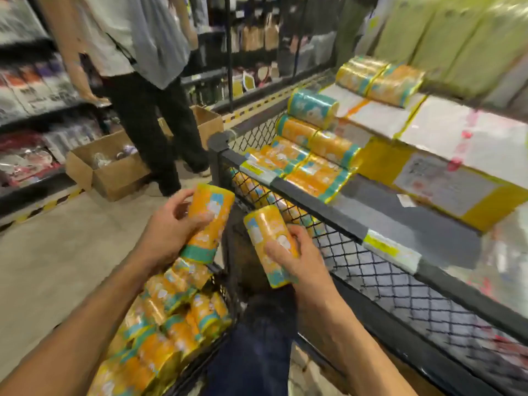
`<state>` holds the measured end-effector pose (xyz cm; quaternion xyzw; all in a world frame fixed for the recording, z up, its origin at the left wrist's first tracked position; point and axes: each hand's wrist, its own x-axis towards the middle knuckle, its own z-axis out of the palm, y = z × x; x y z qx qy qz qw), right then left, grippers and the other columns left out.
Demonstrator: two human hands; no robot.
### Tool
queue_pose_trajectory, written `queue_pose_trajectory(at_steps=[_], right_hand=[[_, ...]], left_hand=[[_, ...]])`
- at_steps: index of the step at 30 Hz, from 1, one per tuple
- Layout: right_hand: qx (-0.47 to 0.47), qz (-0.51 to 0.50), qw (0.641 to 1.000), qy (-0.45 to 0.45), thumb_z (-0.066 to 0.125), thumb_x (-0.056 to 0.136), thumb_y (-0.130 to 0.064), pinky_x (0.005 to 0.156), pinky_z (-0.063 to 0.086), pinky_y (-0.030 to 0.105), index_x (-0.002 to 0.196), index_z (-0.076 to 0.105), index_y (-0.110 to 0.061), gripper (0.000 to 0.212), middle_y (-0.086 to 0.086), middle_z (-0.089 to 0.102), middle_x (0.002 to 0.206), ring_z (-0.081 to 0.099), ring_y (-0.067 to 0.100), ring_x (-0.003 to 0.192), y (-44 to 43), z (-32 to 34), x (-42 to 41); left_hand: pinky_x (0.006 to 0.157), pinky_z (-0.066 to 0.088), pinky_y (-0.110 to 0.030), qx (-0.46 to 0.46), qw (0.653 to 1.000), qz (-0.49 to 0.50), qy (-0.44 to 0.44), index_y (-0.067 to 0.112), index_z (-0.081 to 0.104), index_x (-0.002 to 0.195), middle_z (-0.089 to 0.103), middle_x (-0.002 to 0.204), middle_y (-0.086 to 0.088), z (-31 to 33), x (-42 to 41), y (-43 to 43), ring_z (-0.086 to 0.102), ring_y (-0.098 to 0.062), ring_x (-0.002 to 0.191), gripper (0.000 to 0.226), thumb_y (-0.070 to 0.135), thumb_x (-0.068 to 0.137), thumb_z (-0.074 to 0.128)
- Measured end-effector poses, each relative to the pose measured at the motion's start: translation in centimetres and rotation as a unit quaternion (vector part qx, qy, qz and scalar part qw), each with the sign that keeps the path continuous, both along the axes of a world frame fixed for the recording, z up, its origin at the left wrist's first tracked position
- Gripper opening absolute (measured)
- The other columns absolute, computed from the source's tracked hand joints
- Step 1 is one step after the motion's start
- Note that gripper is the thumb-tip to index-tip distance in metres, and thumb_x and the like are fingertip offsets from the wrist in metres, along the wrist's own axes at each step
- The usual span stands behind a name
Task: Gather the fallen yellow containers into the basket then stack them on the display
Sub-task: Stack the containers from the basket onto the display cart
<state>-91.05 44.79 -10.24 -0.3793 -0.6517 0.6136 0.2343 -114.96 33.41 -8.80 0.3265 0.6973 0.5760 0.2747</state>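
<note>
The whole view is being lit brightly and evenly indoors. Glare is being thrown off glossy yellow-orange cylindrical containers (314, 172). Pale green plastic-wrapped packs (445, 32) at upper right are being smeared by blur, and the black metal-mesh display rail (314, 195) is being bowed by wide-angle distortion.
</note>
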Motion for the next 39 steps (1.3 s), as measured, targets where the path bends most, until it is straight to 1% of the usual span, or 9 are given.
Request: queue_pose_trajectory(at_steps=[4, 7, 11, 16, 20, 27, 34, 37, 39], right_hand=[[0.116, -0.046, 0.992, 0.031, 0.076, 0.081, -0.056, 0.08, 0.059, 0.026, 0.124, 0.058, -0.039, 0.05, -0.015, 0.071, 0.11, 0.07, 0.005, 0.097, 0.7, 8.9, 7.5], [0.201, -0.103, 0.974, 0.001, 0.08, 0.084, -0.048, 0.076, 0.054, 0.018, 0.125, 0.061, -0.038, 0.046, -0.016, 0.07, 0.109, 0.068, 0.003, 0.095, 3.4, 13.2, 12.8], [0.202, -0.124, 0.965, -0.109, 0.083, 0.083, -0.039, 0.085, 0.057, 0.03, 0.126, 0.063, -0.033, 0.048, -0.008, 0.071, 0.115, 0.069, 0.01, 0.099, 9.8, 14.2, 18.4], [0.19, -0.068, 0.916, -0.347, 0.094, 0.069, -0.035, 0.085, 0.053, 0.033, 0.122, 0.062, -0.024, 0.063, -0.003, 0.065, 0.117, 0.062, 0.017, 0.099, 15.7, 8.8, 20.8], [0.171, 0.062, 0.881, -0.436, 0.086, 0.08, -0.019, 0.085, 0.051, 0.036, 0.126, 0.057, -0.014, 0.054, 0.006, 0.066, 0.12, 0.062, 0.025, 0.104, 17.8, 4.2, 20.3], [0.128, 0.19, 0.853, -0.469, 0.067, 0.097, -0.017, 0.079, 0.048, 0.027, 0.128, 0.064, -0.016, 0.032, 0.001, 0.067, 0.115, 0.061, 0.018, 0.101, 18.3, 2.8, 20.6], [0.084, 0.182, 0.864, -0.461, 0.07, 0.097, -0.026, 0.065, 0.044, 0.011, 0.095, 0.071, -0.031, 0.006, -0.015, 0.069, 0.09, 0.063, 0.004, 0.083, 17.4, 3.1, 21.1], [0.084, 0.137, 0.883, -0.441, 0.054, 0.102, -0.053, 0.092, 0.046, 0.028, 0.118, 0.073, -0.019, 0.041, -0.004, 0.07, 0.113, 0.063, 0.016, 0.107, 16.8, 3.7, 21.0], [0.05, 0.063, 0.915, -0.395, 0.046, 0.1, -0.066, 0.093, 0.049, 0.035, 0.124, 0.07, -0.018, 0.058, 0.001, 0.07, 0.119, 0.063, 0.017, 0.104, 16.5, 4.2, 21.0]], left_hand=[[0.093, 0.055, -0.03, 0.038, 0.976, -0.165, 0.139, 0.036, 0.057, 0.143, 0.071, 0.126, 0.018, 8.8, 4.3, 5.5, 0.069, -0.004, 0.113, 0.091, 0.066, 0.063, 0.085], [0.1, 0.053, -0.036, 0.035, 0.928, -0.296, 0.225, 0.049, 0.052, 0.143, 0.065, 0.134, 0.019, 13.2, 7.7, 11.0, 0.065, -0.006, 0.12, 0.079, 0.064, 0.072, 0.083], [0.096, 0.056, -0.037, -0.006, 0.88, -0.375, 0.291, 0.031, 0.059, 0.128, 0.067, 0.122, 0.013, 13.4, 12.3, 20.1, 0.066, -0.007, 0.109, 0.069, 0.055, 0.071, 0.088], [0.078, 0.052, -0.034, -0.14, 0.735, -0.516, 0.417, 0.021, 0.065, 0.121, 0.066, 0.106, 0.007, 8.1, 17.1, 27.7, 0.065, -0.018, 0.097, 0.059, 0.037, 0.072, 0.093], [0.08, 0.049, -0.029, -0.222, 0.644, -0.595, 0.426, 0.028, 0.066, 0.105, 0.068, 0.1, 0.006, 2.7, 18.3, 29.5, 0.065, -0.021, 0.1, 0.024, 0.015, 0.087, 0.075], [0.083, 0.051, -0.021, -0.268, 0.618, -0.642, 0.366, 0.021, 0.07, 0.127, 0.074, 0.114, 0.004, 1.7, 18.8, 29.4, 0.068, -0.015, 0.103, 0.04, 0.012, 0.088, 0.072], [0.076, 0.05, -0.012, -0.304, 0.61, -0.661, 0.314, 0.022, 0.07, 0.129, 0.075, 0.113, 0.006, 2.2, 19.0, 28.7, 0.069, 0.004, 0.085, 0.039, 0.008, 0.093, 0.073], [0.074, 0.049, -0.008, -0.309, 0.627, -0.647, 0.306, 0.022, 0.067, 0.13, 0.073, 0.104, 0.01, 2.8, 19.3, 28.0, 0.066, 0.014, 0.075, 0.034, 0.011, 0.098, 0.068], [0.091, 0.053, -0.018, -0.278, 0.686, -0.6, 0.302, 0.023, 0.072, 0.126, 0.075, 0.102, 0.014, 3.6, 18.8, 27.3, 0.067, 0.01, 0.086, 0.027, 0.027, 0.1, 0.067]])
